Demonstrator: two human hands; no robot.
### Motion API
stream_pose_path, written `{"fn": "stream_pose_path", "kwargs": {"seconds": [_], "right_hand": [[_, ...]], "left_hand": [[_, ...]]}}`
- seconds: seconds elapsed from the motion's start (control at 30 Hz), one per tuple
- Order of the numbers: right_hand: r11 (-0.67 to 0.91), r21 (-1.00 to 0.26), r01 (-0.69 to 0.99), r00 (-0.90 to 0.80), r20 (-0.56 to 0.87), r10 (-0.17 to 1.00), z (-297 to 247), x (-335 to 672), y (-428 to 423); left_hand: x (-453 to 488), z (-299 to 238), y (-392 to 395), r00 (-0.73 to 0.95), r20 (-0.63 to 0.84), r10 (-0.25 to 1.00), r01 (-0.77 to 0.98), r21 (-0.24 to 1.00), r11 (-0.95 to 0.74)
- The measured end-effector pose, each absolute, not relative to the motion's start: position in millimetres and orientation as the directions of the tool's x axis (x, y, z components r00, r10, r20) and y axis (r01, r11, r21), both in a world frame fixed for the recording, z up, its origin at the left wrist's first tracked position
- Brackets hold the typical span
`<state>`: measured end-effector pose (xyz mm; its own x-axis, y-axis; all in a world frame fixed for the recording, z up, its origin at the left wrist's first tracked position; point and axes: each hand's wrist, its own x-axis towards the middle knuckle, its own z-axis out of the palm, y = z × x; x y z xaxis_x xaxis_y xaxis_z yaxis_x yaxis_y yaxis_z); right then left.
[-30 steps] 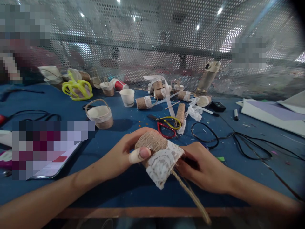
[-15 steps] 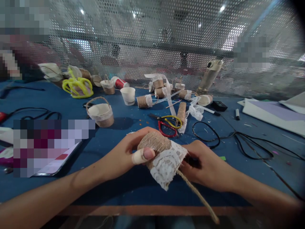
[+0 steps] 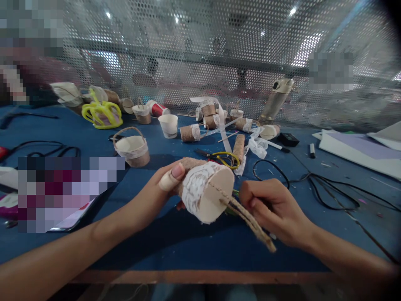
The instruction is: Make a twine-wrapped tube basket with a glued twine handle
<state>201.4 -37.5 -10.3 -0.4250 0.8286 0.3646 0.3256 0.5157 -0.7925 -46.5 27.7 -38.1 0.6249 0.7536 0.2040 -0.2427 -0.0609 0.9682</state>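
My left hand (image 3: 169, 179) is wrapped around a small paper cup (image 3: 200, 192) covered in brown twine with a white lace band. The cup lies tilted, its pale inside or base facing right. A doubled length of twine (image 3: 250, 221) sticks out from that end towards the lower right. The left thumb, wearing a beige bandage, presses on the cup's side. My right hand (image 3: 278, 209) is closed just right of the cup, behind the twine. A bit of green shows between it and the cup; what the fingers hold is hidden.
Scissors (image 3: 227, 160) lie right behind the cup, beside a twine roll (image 3: 239, 146). A handled twine basket (image 3: 133, 150) stands left, with a plain white cup (image 3: 168, 126) farther back. Black cable (image 3: 332, 200) loops on the right. A metal mesh screen (image 3: 188, 50) rises behind.
The cup has turned in my left hand, so its pale end now faces right and two twine strands show. My right hand has come off the cup's lace end and closed beside it.
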Motion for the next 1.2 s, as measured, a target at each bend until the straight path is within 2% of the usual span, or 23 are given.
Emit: {"fn": "stream_pose_path", "kwargs": {"seconds": [0.1,0.3,0.5,0.87,1.1,1.2], "right_hand": [[0.539,-0.775,0.33,-0.429,0.386,0.817,-14,202,-39],[0.5,-0.824,0.268,-0.398,0.378,0.836,-14,203,-43],[0.49,-0.817,0.305,-0.399,0.357,0.844,-15,199,-41],[0.28,-0.96,-0.008,-0.451,0.254,0.856,-25,198,-42],[0.399,-0.9,0.176,-0.464,0.281,0.84,-18,196,-44],[0.399,-0.882,0.25,-0.391,0.285,0.875,-17,195,-43]], "left_hand": [[-45,-34,25,0.623,0.175,0.762,-0.242,0.97,-0.025],[-42,-27,23,0.602,0.149,0.784,-0.226,0.974,-0.012],[-40,-25,22,0.59,0.152,0.793,-0.225,0.974,-0.019],[-40,-24,24,0.587,0.203,0.783,-0.36,0.933,0.028],[-44,-28,21,0.607,0.242,0.757,-0.298,0.952,-0.066],[-48,-25,13,0.612,0.252,0.75,-0.253,0.961,-0.116]]}}
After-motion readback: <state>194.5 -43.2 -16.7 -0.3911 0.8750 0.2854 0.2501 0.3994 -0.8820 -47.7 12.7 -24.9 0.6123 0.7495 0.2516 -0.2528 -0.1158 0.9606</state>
